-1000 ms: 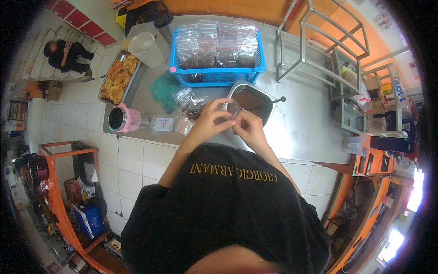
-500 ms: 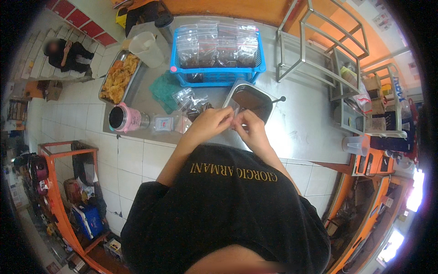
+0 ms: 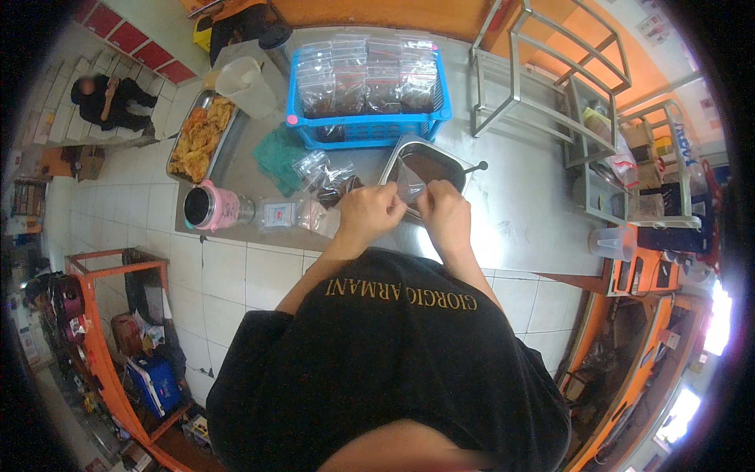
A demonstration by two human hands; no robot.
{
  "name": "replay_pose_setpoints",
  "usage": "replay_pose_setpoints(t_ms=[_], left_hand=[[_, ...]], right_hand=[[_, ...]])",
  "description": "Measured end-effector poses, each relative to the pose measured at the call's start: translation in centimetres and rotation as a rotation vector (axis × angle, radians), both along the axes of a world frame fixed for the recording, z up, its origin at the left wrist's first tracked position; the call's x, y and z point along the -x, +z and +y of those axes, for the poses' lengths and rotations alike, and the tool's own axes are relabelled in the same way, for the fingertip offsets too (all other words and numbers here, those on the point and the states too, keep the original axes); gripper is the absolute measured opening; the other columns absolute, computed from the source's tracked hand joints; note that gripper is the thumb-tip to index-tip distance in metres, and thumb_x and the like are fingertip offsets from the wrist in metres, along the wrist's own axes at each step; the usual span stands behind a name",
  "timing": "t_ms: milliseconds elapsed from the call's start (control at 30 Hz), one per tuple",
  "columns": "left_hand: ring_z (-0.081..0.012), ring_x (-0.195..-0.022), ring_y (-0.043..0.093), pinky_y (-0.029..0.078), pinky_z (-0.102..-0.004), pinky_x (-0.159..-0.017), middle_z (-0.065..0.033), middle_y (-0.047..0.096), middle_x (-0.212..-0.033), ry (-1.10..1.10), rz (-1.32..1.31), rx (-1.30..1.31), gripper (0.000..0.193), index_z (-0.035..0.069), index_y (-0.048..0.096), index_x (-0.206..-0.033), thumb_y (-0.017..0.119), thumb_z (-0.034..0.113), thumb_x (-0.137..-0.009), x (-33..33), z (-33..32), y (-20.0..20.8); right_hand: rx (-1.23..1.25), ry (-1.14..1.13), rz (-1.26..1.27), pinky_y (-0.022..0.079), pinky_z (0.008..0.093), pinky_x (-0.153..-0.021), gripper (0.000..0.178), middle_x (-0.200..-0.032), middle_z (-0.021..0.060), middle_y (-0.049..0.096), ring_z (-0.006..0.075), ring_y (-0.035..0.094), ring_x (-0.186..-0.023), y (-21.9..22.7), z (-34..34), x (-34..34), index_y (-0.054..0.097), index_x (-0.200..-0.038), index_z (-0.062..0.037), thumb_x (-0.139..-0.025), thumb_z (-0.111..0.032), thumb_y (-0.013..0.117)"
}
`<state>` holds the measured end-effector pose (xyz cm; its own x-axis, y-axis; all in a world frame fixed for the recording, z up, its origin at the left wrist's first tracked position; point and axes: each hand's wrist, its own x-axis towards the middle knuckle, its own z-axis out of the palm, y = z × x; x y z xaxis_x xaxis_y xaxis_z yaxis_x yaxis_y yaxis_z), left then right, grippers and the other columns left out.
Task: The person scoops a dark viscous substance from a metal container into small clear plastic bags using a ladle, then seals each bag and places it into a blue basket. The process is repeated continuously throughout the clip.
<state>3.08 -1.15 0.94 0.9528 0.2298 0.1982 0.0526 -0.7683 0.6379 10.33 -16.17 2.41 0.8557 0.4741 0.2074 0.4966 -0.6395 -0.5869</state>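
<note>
Between my hands a small clear plastic zip bag (image 3: 408,182) is stretched by its edges over the near side of a steel pan (image 3: 392,160). My left hand (image 3: 373,211) is closed on the bag's left edge, my right hand (image 3: 444,212) on its right edge. Dark brown sauce (image 3: 432,167) lies in the pan, and a dark handle (image 3: 475,167) sticks out over its right rim. Left of my left hand lie several filled zip bags (image 3: 334,185), with flat clear bags (image 3: 313,217) nearer the table edge.
Behind the pan stands a blue basket (image 3: 370,126) packed with filled bags. A green plastic bag (image 3: 278,160), a pink-and-steel flask (image 3: 216,207), a tray of fried food (image 3: 206,140) and a white jug (image 3: 247,86) stand to the left. A metal rack (image 3: 515,86) occupies the right. Someone sits far left (image 3: 110,102).
My hands have moved apart, from fingertips together to pulling the small bag wide between them. The bag now shows spread open over the pan's near side.
</note>
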Motion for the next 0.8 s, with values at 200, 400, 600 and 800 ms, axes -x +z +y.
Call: replay_pose_setpoints(t_ms=[200, 400, 600, 800], left_hand=[[-0.0350, -0.071, 0.064, 0.050, -0.0455, -0.066, -0.0140, 0.064, -0.076, 0.015, -0.012, 0.384, 0.016, 0.005, 0.058, -0.087, 0.066, 0.019, -0.085, 0.1, 0.9, -2.2], [-0.0350, -0.109, 0.056, 0.045, -0.0471, -0.088, -0.0166, 0.061, -0.117, 0.205, 0.005, -0.153, 0.026, 0.004, 0.060, -0.110, 0.064, 0.018, -0.088, 0.4, 9.6, -11.1], [-0.0307, -0.121, 0.051, 0.041, -0.0551, -0.091, -0.0070, 0.062, -0.122, 0.230, 0.287, -0.407, 0.032, 0.009, 0.063, -0.117, 0.064, 0.024, -0.089, -1.4, 11.0, -15.5], [-0.0288, -0.122, 0.051, 0.039, -0.0548, -0.089, -0.0047, 0.067, -0.113, 0.274, 0.419, -0.308, 0.031, 0.014, 0.065, -0.116, 0.066, 0.025, -0.087, -2.0, 11.0, -14.1]], right_hand=[[-0.193, -0.026, 0.189, 0.055, 0.0361, -0.063, 0.026, -0.082, 0.0139, 0.064, 0.0273, 0.070, -0.073, 0.5, -1.1, -2.0, 0.047, -0.098, -0.0026, -0.079, 0.005, 0.062], [-0.183, -0.004, 0.251, 0.057, 0.0314, -0.066, 0.029, -0.084, 0.0112, 0.066, 0.0218, 0.072, -0.076, -0.3, -3.5, -2.7, 0.045, -0.102, -0.0039, -0.082, 0.007, 0.063], [-0.163, 0.032, 0.259, 0.058, 0.0302, -0.066, 0.016, -0.086, 0.0098, 0.067, 0.0201, 0.071, -0.076, -1.6, -3.8, -2.4, 0.054, -0.095, -0.0007, -0.084, 0.008, 0.062], [-0.223, 0.166, 0.137, 0.059, 0.0292, -0.069, 0.016, -0.097, 0.0098, 0.063, 0.0185, 0.068, -0.078, -1.5, -4.0, -2.7, 0.067, -0.095, 0.0027, -0.081, 0.011, 0.063]])
